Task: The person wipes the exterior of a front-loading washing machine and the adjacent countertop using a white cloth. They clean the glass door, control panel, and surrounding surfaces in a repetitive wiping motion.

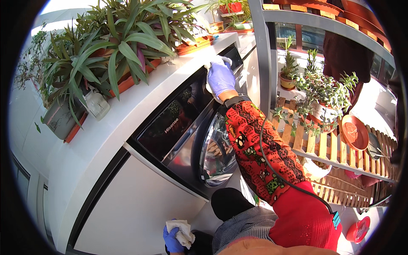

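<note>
My right hand (221, 77), in a purple glove, reaches up to the far end of the washing machine's black control panel (180, 108). Its fingers press a white cloth (208, 87), mostly hidden under the glove, against the panel. Below the panel is the round glass door (217, 155), partly covered by my red patterned sleeve. Low in the view, my left hand (172, 241), also gloved, grips a crumpled white rag (182, 232) beside my leg, in front of the white cabinet front.
Leafy potted plants (123, 46) and a clear bottle (97, 104) stand on the white countertop (112, 114). On the right, a grey-framed rack with wooden slats (312, 142) holds more pots. A red container (358, 230) sits on the floor. A cable runs along my right sleeve.
</note>
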{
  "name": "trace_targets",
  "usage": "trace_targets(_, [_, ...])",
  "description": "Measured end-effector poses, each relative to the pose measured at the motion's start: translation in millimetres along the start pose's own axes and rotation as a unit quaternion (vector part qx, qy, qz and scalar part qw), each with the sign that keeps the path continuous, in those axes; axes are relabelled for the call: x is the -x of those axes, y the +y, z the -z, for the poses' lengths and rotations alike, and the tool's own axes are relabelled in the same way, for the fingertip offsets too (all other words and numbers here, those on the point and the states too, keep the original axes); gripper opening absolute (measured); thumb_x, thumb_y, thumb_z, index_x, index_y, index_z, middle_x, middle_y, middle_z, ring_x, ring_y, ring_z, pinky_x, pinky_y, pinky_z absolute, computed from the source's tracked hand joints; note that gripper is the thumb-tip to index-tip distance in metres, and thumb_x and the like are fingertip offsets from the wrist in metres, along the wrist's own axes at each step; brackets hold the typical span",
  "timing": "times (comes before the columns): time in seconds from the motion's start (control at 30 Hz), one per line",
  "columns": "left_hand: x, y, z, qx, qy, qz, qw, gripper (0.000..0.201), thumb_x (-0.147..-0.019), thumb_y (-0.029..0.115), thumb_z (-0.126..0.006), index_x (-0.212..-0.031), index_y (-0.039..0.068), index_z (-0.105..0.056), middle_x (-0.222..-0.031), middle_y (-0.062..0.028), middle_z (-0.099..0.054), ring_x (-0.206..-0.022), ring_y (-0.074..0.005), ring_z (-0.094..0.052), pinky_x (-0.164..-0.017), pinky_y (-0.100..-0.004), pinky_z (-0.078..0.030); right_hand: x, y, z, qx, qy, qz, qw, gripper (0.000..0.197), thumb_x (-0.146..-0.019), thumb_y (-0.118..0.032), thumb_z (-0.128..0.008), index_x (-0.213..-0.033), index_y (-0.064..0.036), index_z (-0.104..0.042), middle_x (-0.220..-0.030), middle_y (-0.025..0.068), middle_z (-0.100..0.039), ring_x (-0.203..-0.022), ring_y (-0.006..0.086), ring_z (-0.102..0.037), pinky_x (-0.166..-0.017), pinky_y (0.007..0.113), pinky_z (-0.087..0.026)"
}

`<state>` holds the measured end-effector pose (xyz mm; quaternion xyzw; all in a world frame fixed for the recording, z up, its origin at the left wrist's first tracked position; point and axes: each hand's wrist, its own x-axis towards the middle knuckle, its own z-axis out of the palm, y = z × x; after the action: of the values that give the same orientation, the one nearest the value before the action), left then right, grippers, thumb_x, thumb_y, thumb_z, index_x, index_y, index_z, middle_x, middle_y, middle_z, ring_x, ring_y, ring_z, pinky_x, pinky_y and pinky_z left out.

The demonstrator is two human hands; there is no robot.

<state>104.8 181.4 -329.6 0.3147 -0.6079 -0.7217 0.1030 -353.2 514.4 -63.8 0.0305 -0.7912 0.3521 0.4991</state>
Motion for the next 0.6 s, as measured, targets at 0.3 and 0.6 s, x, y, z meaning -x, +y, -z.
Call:
trace_targets(0.3, [11.8,28.3,-7.8,0.008,-0.11,0.005,0.994,0.057,-0.081,0.007,-0.073,-0.134,0.005,-0.053,-0.103,-0.0102,-0.067,-0.091,-0.0223,-0.062,-0.079,-0.0358,-0.053,-32.4,29.2,-31.3,-0.046,0.068,-0.065,0.994,0.024,-0.089,-0.018,-0.053,-0.1,-0.0005,-0.066,-0.105,0.0232,-0.066,-0.102,0.0414,-0.061,-0.09,0.048,-0.048])
trace_targets(0.6, [13.9,52.1,-16.5,-0.018,-0.153,0.018,0.988,0.038,-0.09,0.012,-0.062,-0.126,0.0,-0.057,-0.107,-0.0158,-0.067,-0.095,-0.0275,-0.066,-0.081,-0.0363,-0.056,-75.5,77.4,-62.9,0.033,0.131,-0.092,0.986,0.013,-0.083,-0.013,-0.058,-0.085,-0.007,-0.07,-0.092,0.013,-0.07,-0.086,0.0306,-0.069,-0.078,0.042,-0.054])
